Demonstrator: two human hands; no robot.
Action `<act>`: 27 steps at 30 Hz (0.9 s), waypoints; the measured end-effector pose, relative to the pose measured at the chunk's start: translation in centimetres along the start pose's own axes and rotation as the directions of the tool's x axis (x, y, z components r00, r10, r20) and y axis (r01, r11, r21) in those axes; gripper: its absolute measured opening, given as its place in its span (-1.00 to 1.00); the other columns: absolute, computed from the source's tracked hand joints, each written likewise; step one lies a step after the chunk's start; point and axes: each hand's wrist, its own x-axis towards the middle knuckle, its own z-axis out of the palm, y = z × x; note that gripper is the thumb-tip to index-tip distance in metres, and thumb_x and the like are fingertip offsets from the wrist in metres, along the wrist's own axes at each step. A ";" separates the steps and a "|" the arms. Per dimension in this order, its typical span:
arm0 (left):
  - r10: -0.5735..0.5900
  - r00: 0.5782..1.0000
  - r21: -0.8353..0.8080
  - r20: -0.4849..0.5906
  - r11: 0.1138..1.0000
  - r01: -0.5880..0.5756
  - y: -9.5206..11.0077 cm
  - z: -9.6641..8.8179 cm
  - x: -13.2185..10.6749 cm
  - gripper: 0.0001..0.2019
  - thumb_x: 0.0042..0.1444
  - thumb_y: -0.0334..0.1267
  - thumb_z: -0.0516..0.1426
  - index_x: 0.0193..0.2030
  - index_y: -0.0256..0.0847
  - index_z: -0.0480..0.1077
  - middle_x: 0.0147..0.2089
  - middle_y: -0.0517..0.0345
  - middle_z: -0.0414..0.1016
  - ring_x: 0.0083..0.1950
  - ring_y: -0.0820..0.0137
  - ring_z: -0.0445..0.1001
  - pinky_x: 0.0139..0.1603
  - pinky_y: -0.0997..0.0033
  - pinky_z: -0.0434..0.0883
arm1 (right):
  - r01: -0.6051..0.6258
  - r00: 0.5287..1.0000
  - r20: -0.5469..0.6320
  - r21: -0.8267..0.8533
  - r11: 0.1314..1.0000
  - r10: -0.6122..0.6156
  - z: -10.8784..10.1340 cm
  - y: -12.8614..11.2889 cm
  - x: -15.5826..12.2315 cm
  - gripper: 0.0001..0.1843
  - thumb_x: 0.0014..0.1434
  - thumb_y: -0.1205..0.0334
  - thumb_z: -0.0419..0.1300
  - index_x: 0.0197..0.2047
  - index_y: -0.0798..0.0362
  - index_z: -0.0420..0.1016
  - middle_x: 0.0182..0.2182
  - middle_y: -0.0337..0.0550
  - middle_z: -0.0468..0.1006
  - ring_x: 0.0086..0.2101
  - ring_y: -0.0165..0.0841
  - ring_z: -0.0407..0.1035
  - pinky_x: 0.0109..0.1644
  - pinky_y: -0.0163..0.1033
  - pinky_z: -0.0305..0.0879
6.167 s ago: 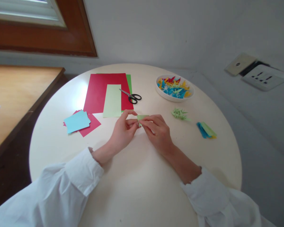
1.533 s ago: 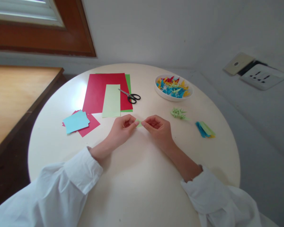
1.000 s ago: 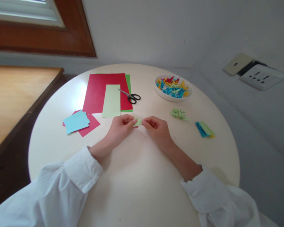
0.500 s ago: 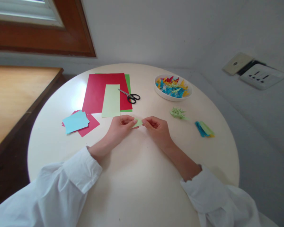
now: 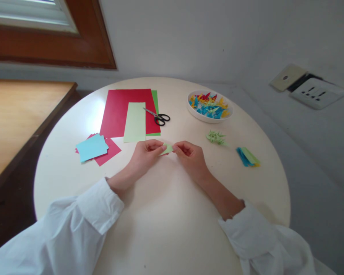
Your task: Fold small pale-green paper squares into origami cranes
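Paper (image 5: 168,148), pale green, sits between left hand (image 5: 147,156) and right hand (image 5: 191,157), both hands pinching it.

I saw pale green on the held paper (image 5: 167,148), plain red on the sheet (image 5: 116,114), black scissor handles (image 5: 159,117), a plain cream desk (image 5: 172,214).

Single head-worn view, looking forward and down over the table (image 5: 166,214), close enough that it spans most of the frame, sleeves (image 5: 71,219) entering from the lower corners, left hand (image 5: 147,156) and right hand (image 5: 190,159) near centre, wall (image 5: 172,42) across the top, window (image 5: 31,14) upper left
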 end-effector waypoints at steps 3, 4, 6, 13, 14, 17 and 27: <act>0.033 0.999 0.057 0.011 0.998 -0.033 -0.1 -0.2 0.1 -0.79 -0.16 -0.17 0.26 -0.49 -0.31 0.45 -0.54 0.22 0.42 -0.52 0.56 0.29 -0.51 0.54 0.23 | -0.005 0.999 0.031 -0.011 1.000 0.005 0.1 -0.1 -0.1 -0.82 0.00 0.15 0.19 -0.45 0.10 0.47 -0.52 -0.22 0.50 -0.51 -0.44 0.32 -0.42 -0.34 0.24; 0.041 0.999 0.068 0.018 0.997 -0.042 -0.1 -0.2 0.1 -0.79 -0.16 -0.17 0.26 -0.49 -0.31 0.45 -0.54 0.22 0.42 -0.52 0.56 0.29 -0.51 0.54 0.21 | -0.003 0.999 0.038 -0.020 1.000 0.004 0.1 -0.1 -0.2 -0.82 -0.01 0.14 0.20 -0.45 0.10 0.48 -0.52 -0.22 0.50 -0.53 -0.45 0.31 -0.44 -0.34 0.23; 0.056 0.998 0.090 0.034 0.994 -0.059 -0.1 -0.2 0.2 -0.79 -0.16 -0.17 0.25 -0.49 -0.30 0.45 -0.53 0.21 0.43 -0.51 0.54 0.28 -0.50 0.53 0.20 | 0.011 0.999 0.041 -0.039 0.999 -0.009 0.1 -0.1 -0.3 -0.82 -0.01 0.14 0.21 -0.45 0.09 0.47 -0.53 -0.23 0.49 -0.56 -0.47 0.29 -0.47 -0.35 0.21; 0.127 0.992 0.188 0.015 0.974 -0.127 0.0 -0.2 0.1 -0.80 -0.11 -0.16 0.21 -0.45 -0.29 0.44 -0.53 0.22 0.41 -0.49 0.52 0.29 -0.46 0.51 0.20 | 0.059 0.998 0.027 -0.078 0.995 -0.057 0.1 -0.2 -0.3 -0.85 0.00 0.18 0.20 -0.48 0.09 0.44 -0.54 -0.25 0.47 -0.56 -0.48 0.27 -0.45 -0.34 0.22; 0.131 0.991 0.193 0.013 0.972 -0.131 0.0 -0.1 0.0 -0.80 -0.11 -0.16 0.21 -0.45 -0.29 0.44 -0.52 0.21 0.41 -0.47 0.51 0.30 -0.45 0.51 0.21 | 0.064 0.998 0.027 -0.080 0.995 -0.062 0.1 -0.2 -0.3 -0.86 0.00 0.19 0.20 -0.48 0.09 0.44 -0.54 -0.25 0.47 -0.55 -0.47 0.28 -0.44 -0.34 0.22; 0.133 0.991 0.189 0.008 0.973 -0.132 0.2 -0.1 0.0 -0.80 -0.10 -0.16 0.21 -0.46 -0.28 0.43 -0.51 0.21 0.42 -0.46 0.50 0.30 -0.44 0.51 0.21 | 0.075 0.997 0.032 -0.079 0.994 -0.073 0.2 -0.2 -0.3 -0.87 0.00 0.20 0.20 -0.48 0.08 0.43 -0.53 -0.25 0.47 -0.53 -0.47 0.28 -0.42 -0.34 0.23; 0.153 0.988 0.164 0.022 0.974 -0.154 0.1 -0.1 0.0 -0.81 -0.09 -0.17 0.21 -0.49 -0.28 0.42 -0.54 0.23 0.38 -0.48 0.51 0.28 -0.45 0.51 0.20 | 0.066 0.998 0.028 -0.080 0.995 -0.064 0.2 -0.3 -0.4 -0.87 0.00 0.20 0.20 -0.48 0.09 0.44 -0.54 -0.26 0.46 -0.54 -0.48 0.26 -0.44 -0.35 0.21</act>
